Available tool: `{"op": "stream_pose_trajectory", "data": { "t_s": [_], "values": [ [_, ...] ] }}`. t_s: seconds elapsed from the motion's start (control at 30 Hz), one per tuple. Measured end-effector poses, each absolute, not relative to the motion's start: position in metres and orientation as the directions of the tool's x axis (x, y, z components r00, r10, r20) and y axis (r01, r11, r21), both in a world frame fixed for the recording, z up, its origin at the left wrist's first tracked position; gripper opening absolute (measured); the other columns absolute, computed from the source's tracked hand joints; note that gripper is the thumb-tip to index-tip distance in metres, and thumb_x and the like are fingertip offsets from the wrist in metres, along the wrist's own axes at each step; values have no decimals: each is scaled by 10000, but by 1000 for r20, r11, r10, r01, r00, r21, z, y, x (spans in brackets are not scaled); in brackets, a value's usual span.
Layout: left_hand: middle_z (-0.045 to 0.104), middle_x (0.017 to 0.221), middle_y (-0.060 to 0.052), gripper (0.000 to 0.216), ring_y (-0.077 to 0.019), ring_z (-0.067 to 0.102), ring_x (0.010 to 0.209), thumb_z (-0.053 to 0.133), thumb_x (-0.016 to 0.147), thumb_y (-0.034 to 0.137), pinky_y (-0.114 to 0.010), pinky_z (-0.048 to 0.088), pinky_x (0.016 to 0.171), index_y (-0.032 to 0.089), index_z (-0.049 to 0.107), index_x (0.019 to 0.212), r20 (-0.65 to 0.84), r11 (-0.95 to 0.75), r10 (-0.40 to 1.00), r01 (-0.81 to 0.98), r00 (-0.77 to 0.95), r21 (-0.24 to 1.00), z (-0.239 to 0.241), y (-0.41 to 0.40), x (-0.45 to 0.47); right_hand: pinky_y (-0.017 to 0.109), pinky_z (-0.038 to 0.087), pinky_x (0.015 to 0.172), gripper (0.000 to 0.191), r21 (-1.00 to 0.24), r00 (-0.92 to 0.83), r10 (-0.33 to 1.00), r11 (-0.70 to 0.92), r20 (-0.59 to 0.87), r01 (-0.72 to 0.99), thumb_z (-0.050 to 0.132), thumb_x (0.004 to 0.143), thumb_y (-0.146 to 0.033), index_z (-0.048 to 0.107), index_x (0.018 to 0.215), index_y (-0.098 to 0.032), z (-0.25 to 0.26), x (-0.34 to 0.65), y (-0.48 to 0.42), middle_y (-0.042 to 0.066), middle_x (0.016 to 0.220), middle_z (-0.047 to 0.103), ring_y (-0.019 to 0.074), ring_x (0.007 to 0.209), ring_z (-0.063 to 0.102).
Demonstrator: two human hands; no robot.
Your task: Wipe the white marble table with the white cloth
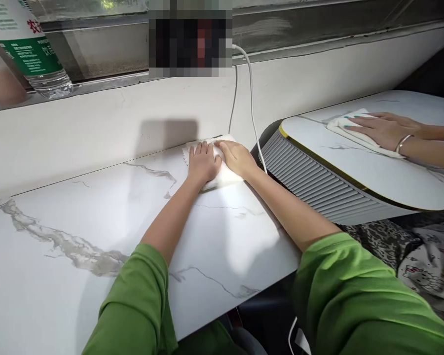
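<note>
A white cloth (227,172) lies on the white marble-patterned tabletop (107,207), by its far right corner against the wall. My left hand (204,162) rests flat on the cloth's left part, its fingers pointing toward the wall. Beside it, my right hand (237,157) presses on the cloth's upper right part, fingers stretched out and angled left. The two hands nearly touch. Part of the cloth is hidden beneath them.
Another person's hands (385,132) press a white cloth (342,127) on a neighbouring rounded table (362,170) with ribbed sides. A water bottle (37,59) stands on the window ledge at left. A white cable (252,93) hangs down the wall near my right hand.
</note>
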State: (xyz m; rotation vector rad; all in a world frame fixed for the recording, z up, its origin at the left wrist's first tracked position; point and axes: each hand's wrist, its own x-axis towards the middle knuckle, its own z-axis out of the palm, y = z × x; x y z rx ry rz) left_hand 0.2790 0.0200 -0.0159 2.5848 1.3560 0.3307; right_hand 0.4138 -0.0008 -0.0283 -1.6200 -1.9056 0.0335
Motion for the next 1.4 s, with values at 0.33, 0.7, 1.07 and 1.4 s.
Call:
{"op": "stream_pose_trajectory", "data": {
  "t_s": [0.33,0.7,1.07,1.4],
  "values": [
    [210,1599,-94,569,-214,157,1483,216,1003,342,-434,87,1216,87,266,1509,11,-659,736,712,677,244,-5,-73,213,543,336,1112,501,-444,-12,907,217,420,869,253,981,-419,618,1206,-162,-27,350,-112,147,1293,628,306,1278,513],
    [201,1595,-115,556,-250,158,1481,259,989,332,-528,48,1202,131,280,1507,-119,-599,769,773,628,210,15,-158,127,455,463,1035,331,-923,138,960,184,242,337,414,873,-309,687,1055,-261,-23,292,-182,51,1205,690,260,1199,592],
    [278,1574,-139,569,-249,207,1469,236,988,312,-457,101,1209,46,293,1488,7,-473,877,860,481,191,1,-35,133,414,366,1099,398,-511,-107,886,354,451,784,372,828,-166,632,1126,-117,-27,260,-37,165,1252,626,275,1236,504],
    [348,1546,-123,504,-239,273,1441,264,985,289,-436,142,1202,94,411,1425,112,-402,915,894,387,199,-6,22,116,468,421,991,356,-465,-60,896,285,441,838,357,856,-169,655,1048,-141,-36,237,35,140,1113,680,307,1101,553]
  ]
}}
